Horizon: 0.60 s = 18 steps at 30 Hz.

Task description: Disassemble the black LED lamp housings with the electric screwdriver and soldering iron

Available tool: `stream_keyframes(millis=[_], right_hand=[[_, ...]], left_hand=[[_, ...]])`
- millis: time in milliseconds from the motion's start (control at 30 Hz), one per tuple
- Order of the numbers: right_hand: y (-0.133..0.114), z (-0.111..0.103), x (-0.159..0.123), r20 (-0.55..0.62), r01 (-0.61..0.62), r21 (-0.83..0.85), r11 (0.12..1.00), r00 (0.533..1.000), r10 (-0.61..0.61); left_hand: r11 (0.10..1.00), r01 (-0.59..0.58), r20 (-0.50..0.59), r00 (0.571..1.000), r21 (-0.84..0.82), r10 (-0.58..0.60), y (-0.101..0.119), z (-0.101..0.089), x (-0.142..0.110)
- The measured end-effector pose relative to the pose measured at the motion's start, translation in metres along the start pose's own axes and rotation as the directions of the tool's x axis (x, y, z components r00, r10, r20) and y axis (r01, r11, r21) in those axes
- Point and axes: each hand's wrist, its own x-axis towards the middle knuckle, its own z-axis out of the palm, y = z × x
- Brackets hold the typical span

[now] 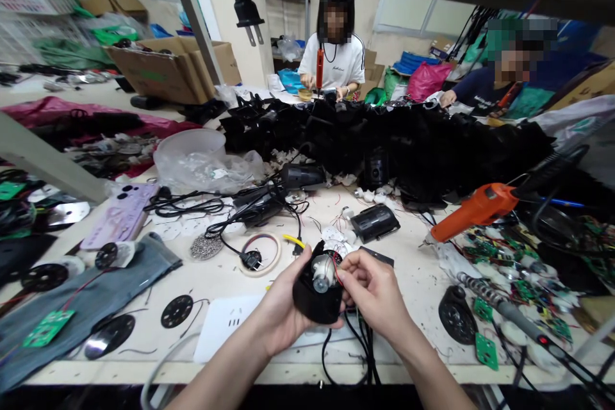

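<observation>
My left hand [283, 307] is wrapped round a black plastic housing [317, 307], which sits above the front middle of the bench. Inside the housing shows a small motor [323, 274] with a pale body and a metal front. My right hand [372, 291] pinches a thin red wire [337, 269] at the motor's right side, fingertips close to the housing's rim. Black cables hang below the right hand. Behind the hands lie a roll of tape [275, 262] with a plug in it and a dark cylindrical shell [375, 224].
An orange electric screwdriver [475, 211] hangs at the right, above green circuit boards [486, 351] and a soldering iron [509, 314]. A white power strip [225, 327] lies front left, near a purple phone [120, 214]. Black parts [408, 134] pile up behind; two people work beyond.
</observation>
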Motion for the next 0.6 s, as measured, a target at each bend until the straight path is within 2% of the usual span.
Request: stream_keyframes(millis=[200, 400, 600], right_hand=[[0.0035, 0.0009, 0.0, -0.028, 0.018, -0.001, 1.0, 0.999, -0.018], [0.0005, -0.0009, 0.0009, -0.077, -0.072, 0.198, 0.978, 0.993, 0.088], [0.0005, -0.0038, 0.0024, -0.039, -0.112, 0.296, 0.949, 0.991, 0.129]], left_hand=[[1.0, -0.015, -0.012, 1.0, -0.005, 0.015, -0.0008, 0.0026, 0.0024], [1.0, -0.008, 0.041, 0.999, -0.025, 0.009, 0.001, 0.0075, 0.0051], [0.997, 0.019, 0.007, 1.0, -0.073, -0.019, -0.0006, 0.0099, 0.006]])
